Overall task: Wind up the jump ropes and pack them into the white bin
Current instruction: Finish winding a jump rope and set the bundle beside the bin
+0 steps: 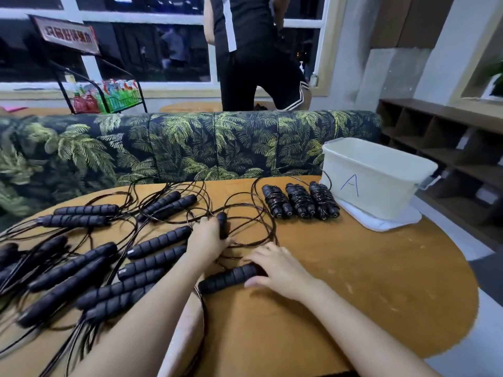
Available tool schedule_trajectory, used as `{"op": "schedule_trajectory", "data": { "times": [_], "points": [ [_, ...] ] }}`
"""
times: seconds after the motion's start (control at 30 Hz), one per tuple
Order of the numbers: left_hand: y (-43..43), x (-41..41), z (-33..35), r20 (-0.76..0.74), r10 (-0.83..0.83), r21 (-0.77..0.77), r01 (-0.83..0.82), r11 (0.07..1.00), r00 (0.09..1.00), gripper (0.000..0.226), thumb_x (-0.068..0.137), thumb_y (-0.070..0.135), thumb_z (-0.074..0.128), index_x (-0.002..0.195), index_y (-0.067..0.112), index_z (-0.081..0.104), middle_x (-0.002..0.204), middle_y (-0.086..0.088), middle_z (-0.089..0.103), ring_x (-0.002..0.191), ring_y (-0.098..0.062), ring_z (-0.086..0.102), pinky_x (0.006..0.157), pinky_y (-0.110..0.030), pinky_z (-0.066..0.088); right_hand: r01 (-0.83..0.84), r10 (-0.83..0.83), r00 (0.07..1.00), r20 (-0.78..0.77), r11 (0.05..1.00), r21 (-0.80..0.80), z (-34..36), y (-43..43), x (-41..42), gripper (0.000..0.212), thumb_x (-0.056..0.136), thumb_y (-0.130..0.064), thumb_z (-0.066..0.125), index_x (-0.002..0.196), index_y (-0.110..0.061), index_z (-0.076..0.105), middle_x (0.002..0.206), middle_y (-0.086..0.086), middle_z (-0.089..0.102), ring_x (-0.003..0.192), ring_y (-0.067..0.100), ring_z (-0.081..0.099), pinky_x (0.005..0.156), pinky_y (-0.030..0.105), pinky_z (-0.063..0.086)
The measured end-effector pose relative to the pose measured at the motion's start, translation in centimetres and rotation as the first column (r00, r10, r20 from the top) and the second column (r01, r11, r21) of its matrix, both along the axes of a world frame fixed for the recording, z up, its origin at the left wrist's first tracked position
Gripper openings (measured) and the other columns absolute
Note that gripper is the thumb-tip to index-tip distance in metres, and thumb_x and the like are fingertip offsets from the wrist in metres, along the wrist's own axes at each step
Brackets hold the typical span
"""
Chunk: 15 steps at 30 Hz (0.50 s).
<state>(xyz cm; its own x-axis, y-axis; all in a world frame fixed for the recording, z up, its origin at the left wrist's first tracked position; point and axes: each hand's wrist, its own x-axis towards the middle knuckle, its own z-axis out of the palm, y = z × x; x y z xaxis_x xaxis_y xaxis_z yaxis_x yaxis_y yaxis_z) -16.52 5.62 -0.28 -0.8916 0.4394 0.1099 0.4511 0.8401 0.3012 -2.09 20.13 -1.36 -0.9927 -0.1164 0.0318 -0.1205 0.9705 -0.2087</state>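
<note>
Left hand [208, 238] grips a handle [222, 224] upright. Right hand [277, 270] closes round the second handle [231, 277], flat on the worktop [353, 281], probably pairing them to start winding. Three wound ropes [300, 200] sit beside the bin [381, 191], unpacked. Loose ropes [81, 268] lie at left.

Three wound ropes [300, 201] are lying side by side on the bench [353, 281], just left of the bin [373, 183], which is standing at the far right. Loose ropes [160, 240] are sprawling across the left half; a sofa [190, 142] is running behind.
</note>
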Motion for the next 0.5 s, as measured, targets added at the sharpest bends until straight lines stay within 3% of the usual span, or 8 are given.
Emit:
{"op": "schedule_trajectory", "data": {
  "times": [0.13, 0.3, 0.4, 0.5],
  "points": [
    [-0.1, -0.6, 0.5, 0.039, -0.002, -0.115, 0.007, 0.993, 0.999, 0.036, 0.085, 0.025, 0.065, 0.113, 0.005, 0.054, 0.114, -0.016, 0.062, 0.105, -0.036, 0.059, 0.082, -0.037, 0.049, -0.048, 0.048, 0.999, -0.013, 0.999, -0.001, -0.6, -0.3, -0.3, 0.054, 0.087, -0.049, 0.061, 0.137, -0.031, 0.048, 0.132, -0.009, 0.051, 0.123, 0.014, 0.039, 0.103, 0.036, 0.032],
    [-2.4, -0.2, 3.2, 0.267, -0.057, -0.068, 0.078, 0.995, 0.962, 0.022, 0.089, 0.021, 0.056, 0.104, 0.005, 0.053, 0.097, -0.010, 0.058, 0.088, -0.026, 0.057, 0.062, -0.027, 0.038, -0.095, 0.078, 0.966, -0.248, 0.994, -0.058, -0.3, 0.5, -0.2, 0.037, 0.086, -0.032, 0.067, 0.122, -0.030, 0.059, 0.120, -0.015, 0.055, 0.115, 0.011, 0.044, 0.101, 0.033, 0.032],
    [-4.6, 3.2, 4.1, 0.337, -0.140, 0.075, 0.122, 0.990, 0.931, 0.019, 0.093, 0.018, 0.050, 0.107, 0.007, 0.047, 0.100, -0.005, 0.052, 0.091, -0.020, 0.050, 0.068, -0.028, 0.037, -0.074, 0.025, 0.912, -0.410, 0.992, -0.106, 0.1, 0.4, 0.1, 0.039, 0.081, -0.026, 0.073, 0.118, -0.028, 0.062, 0.118, -0.014, 0.057, 0.112, 0.012, 0.044, 0.094, 0.030, 0.032],
    [-5.8, 7.5, 4.0, 0.349, -0.246, 0.253, 0.161, 0.954, 0.904, 0.034, 0.091, 0.040, 0.056, 0.104, 0.009, 0.051, 0.097, 0.002, 0.057, 0.091, -0.015, 0.056, 0.075, -0.028, 0.042, -0.104, 0.030, 0.885, -0.464, 0.985, -0.135, 0.2, -0.3, 0.4, 0.041, 0.076, -0.020, 0.077, 0.115, -0.023, 0.064, 0.117, -0.010, 0.060, 0.109, 0.014, 0.045, 0.089, 0.029, 0.035]
  ]
}}
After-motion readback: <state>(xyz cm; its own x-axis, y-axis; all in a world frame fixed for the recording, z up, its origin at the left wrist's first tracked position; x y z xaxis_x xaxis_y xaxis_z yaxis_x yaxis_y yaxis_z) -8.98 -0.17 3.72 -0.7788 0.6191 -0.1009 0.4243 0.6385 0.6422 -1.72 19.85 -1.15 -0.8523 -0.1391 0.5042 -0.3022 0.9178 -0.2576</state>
